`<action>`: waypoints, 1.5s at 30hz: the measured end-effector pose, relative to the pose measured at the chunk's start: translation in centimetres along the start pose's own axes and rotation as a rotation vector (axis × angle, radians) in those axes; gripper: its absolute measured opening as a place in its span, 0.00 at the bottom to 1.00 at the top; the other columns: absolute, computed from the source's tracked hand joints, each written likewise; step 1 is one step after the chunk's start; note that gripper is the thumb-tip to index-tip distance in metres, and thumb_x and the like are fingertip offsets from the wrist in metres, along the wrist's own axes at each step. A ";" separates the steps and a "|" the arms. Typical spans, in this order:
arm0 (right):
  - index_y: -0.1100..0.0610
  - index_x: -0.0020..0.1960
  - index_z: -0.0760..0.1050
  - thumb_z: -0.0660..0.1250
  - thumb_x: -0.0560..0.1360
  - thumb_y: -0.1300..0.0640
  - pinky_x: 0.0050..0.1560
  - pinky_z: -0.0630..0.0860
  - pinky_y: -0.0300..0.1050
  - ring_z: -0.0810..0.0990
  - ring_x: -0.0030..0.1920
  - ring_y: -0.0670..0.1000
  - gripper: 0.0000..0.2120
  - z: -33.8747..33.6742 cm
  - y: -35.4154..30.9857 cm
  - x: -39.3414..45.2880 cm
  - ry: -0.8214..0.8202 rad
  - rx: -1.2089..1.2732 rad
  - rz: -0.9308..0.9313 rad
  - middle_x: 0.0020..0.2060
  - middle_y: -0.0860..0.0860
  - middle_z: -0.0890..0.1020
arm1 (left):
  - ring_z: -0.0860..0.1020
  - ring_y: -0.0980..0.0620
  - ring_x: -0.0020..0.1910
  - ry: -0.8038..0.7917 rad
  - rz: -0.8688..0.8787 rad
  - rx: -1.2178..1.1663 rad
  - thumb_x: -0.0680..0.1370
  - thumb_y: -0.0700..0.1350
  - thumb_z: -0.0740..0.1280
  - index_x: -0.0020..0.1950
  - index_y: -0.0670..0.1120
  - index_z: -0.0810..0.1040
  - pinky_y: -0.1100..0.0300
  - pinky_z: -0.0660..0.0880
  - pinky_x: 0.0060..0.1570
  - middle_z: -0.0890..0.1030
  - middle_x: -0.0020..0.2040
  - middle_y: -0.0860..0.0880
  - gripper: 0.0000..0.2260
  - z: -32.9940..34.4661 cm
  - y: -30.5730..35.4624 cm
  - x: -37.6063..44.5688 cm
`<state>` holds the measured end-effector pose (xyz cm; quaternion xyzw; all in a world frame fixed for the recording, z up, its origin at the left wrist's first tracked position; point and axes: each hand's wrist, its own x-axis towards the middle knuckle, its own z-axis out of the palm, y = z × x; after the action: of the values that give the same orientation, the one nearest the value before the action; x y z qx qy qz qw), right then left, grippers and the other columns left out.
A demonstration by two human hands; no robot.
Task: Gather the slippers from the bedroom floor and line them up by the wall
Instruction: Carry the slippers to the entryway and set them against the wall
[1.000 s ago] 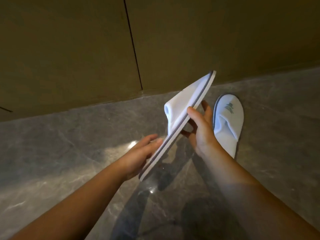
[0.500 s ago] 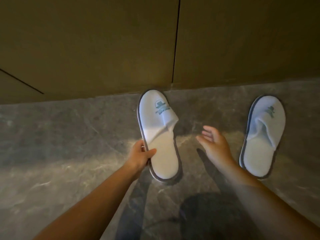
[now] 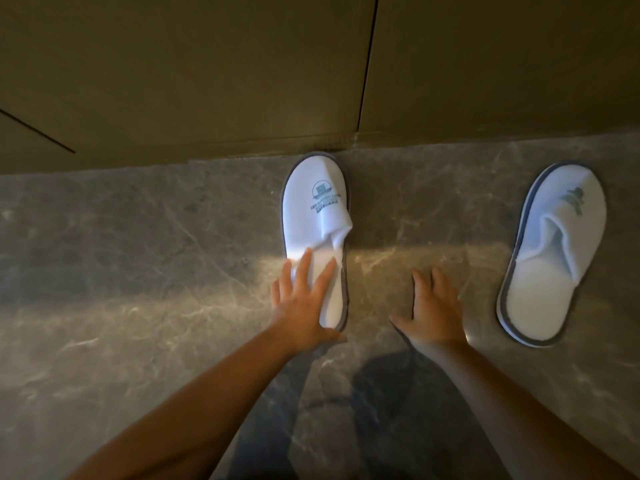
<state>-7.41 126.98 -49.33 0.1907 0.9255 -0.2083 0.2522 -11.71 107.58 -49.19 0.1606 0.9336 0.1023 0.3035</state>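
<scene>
A white slipper (image 3: 317, 209) with a teal logo and grey sole edge lies flat on the floor, its toe touching the base of the wall. My left hand (image 3: 304, 306) rests on its heel end with the fingers spread flat, not gripping. A second white slipper (image 3: 554, 258) lies to the right, toe pointing toward the wall but a little short of it and tilted. My right hand (image 3: 433, 306) hovers between the two slippers, fingers apart, holding nothing.
The floor (image 3: 138, 271) is glossy grey marble with bright reflections. The olive-brown panelled wall (image 3: 207, 81) runs across the top, with a vertical seam (image 3: 367, 71) above the left slipper. Shadows of my arms fall on the floor near the bottom.
The left slipper went from held in both hands to lying flat, then slid up to the wall. My left hand let go of its edge and now lies flat on it.
</scene>
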 end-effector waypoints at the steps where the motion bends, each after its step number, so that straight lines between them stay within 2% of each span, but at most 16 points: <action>1: 0.54 0.72 0.50 0.68 0.68 0.46 0.73 0.54 0.57 0.50 0.74 0.60 0.40 0.1 0.1 0.0 0.003 0.005 0.001 0.74 0.59 0.52 | 0.39 0.38 0.72 -0.028 0.030 0.073 0.65 0.64 0.67 0.69 0.58 0.38 0.38 0.46 0.70 0.37 0.74 0.46 0.46 0.2 0.0 0.1; 4: 0.54 0.72 0.51 0.67 0.69 0.46 0.72 0.53 0.57 0.49 0.74 0.60 0.39 0.2 0.3 0.1 0.011 0.024 0.003 0.74 0.58 0.52 | 0.37 0.36 0.71 -0.036 0.051 0.168 0.66 0.66 0.64 0.69 0.61 0.39 0.35 0.46 0.70 0.36 0.74 0.46 0.42 0.5 -0.1 0.4; 9: 0.53 0.72 0.51 0.66 0.70 0.46 0.72 0.53 0.56 0.49 0.74 0.59 0.37 0.1 0.5 0.1 0.001 0.040 -0.006 0.75 0.58 0.52 | 0.44 0.37 0.71 0.049 0.062 0.213 0.66 0.66 0.63 0.68 0.61 0.45 0.38 0.55 0.69 0.43 0.75 0.47 0.38 0.5 -0.5 0.4; 14: 0.53 0.72 0.52 0.65 0.71 0.47 0.72 0.53 0.55 0.49 0.74 0.59 0.36 -0.4 0.3 0.0 -0.017 0.067 -0.012 0.75 0.58 0.52 | 0.47 0.40 0.70 0.053 0.033 0.153 0.65 0.66 0.63 0.68 0.61 0.47 0.42 0.59 0.68 0.44 0.75 0.47 0.38 0.6 -1.8 -0.3; 23: 0.55 0.71 0.55 0.65 0.72 0.50 0.73 0.54 0.55 0.50 0.74 0.59 0.32 -1.1 0.2 -0.6 -0.044 0.110 -0.030 0.74 0.59 0.53 | 0.48 0.40 0.70 0.071 -0.025 0.090 0.66 0.65 0.63 0.69 0.60 0.46 0.42 0.60 0.68 0.44 0.74 0.47 0.38 0.8 -1.8 -0.6; 25: 0.57 0.70 0.57 0.66 0.72 0.53 0.72 0.57 0.55 0.54 0.73 0.59 0.31 -1.5 0.3 -1.0 0.006 0.194 -0.021 0.73 0.60 0.58 | 0.47 0.40 0.70 0.066 -0.018 0.105 0.66 0.66 0.63 0.69 0.60 0.45 0.41 0.58 0.69 0.43 0.74 0.47 0.39 0.7 -1.8 -0.7; 27: 0.59 0.69 0.60 0.68 0.70 0.55 0.71 0.60 0.57 0.59 0.71 0.60 0.31 -2.1 0.8 -1.5 0.165 0.237 0.012 0.70 0.61 0.63 | 0.47 0.40 0.71 0.076 0.004 0.125 0.66 0.67 0.63 0.70 0.59 0.43 0.41 0.54 0.70 0.43 0.75 0.47 0.40 0.5 -1.7 -0.8; 29: 0.59 0.69 0.61 0.69 0.69 0.55 0.70 0.58 0.58 0.59 0.71 0.61 0.32 -2.7 1.9 -1.9 0.331 0.185 0.103 0.70 0.63 0.62 | 0.46 0.39 0.72 0.092 0.037 0.101 0.66 0.66 0.64 0.71 0.57 0.45 0.40 0.51 0.70 0.44 0.75 0.45 0.41 0.3 -1.6 -0.8; 31: 0.59 0.69 0.58 0.70 0.68 0.53 0.70 0.55 0.59 0.56 0.72 0.62 0.35 -3.4 3.6 -2.1 0.412 0.150 0.248 0.72 0.63 0.59 | 0.46 0.39 0.73 0.096 0.066 0.052 0.66 0.64 0.66 0.71 0.54 0.49 0.41 0.51 0.70 0.47 0.75 0.43 0.41 0.0 -1.4 -0.7; 34: 0.58 0.71 0.53 0.71 0.67 0.50 0.70 0.55 0.62 0.54 0.72 0.65 0.40 -4.1 6.3 -2.0 0.414 0.179 0.438 0.73 0.65 0.54 | 0.48 0.39 0.73 0.093 0.078 0.033 0.67 0.61 0.67 0.71 0.50 0.52 0.41 0.51 0.70 0.51 0.75 0.42 0.39 -0.1 -1.1 -0.6; 37: 0.58 0.71 0.50 0.72 0.66 0.49 0.68 0.62 0.63 0.58 0.70 0.65 0.43 -4.2 8.2 -1.6 0.402 0.305 0.529 0.72 0.65 0.55 | 0.49 0.38 0.72 0.089 0.059 0.030 0.67 0.59 0.68 0.71 0.49 0.54 0.40 0.52 0.70 0.52 0.75 0.41 0.38 0.0 -0.9 -0.5; 41: 0.59 0.70 0.53 0.73 0.65 0.51 0.66 0.65 0.62 0.62 0.67 0.66 0.42 -4.0 9.2 -1.1 0.394 0.368 0.532 0.69 0.65 0.61 | 0.50 0.37 0.72 0.079 0.043 0.065 0.67 0.59 0.68 0.71 0.48 0.55 0.39 0.54 0.69 0.53 0.74 0.40 0.39 -0.2 -0.5 -0.3; 45: 0.60 0.70 0.56 0.76 0.62 0.56 0.65 0.60 0.54 0.63 0.66 0.65 0.43 -3.1 8.5 -1.9 0.424 0.420 0.437 0.67 0.65 0.64 | 0.49 0.39 0.72 0.054 0.029 0.102 0.67 0.60 0.67 0.71 0.50 0.52 0.40 0.53 0.70 0.51 0.75 0.41 0.39 -0.2 -0.5 -0.3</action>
<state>-3.19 135.16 -48.32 0.4703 0.8317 -0.2909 0.0485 -11.69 107.03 -49.04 0.1866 0.9430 0.0630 0.2683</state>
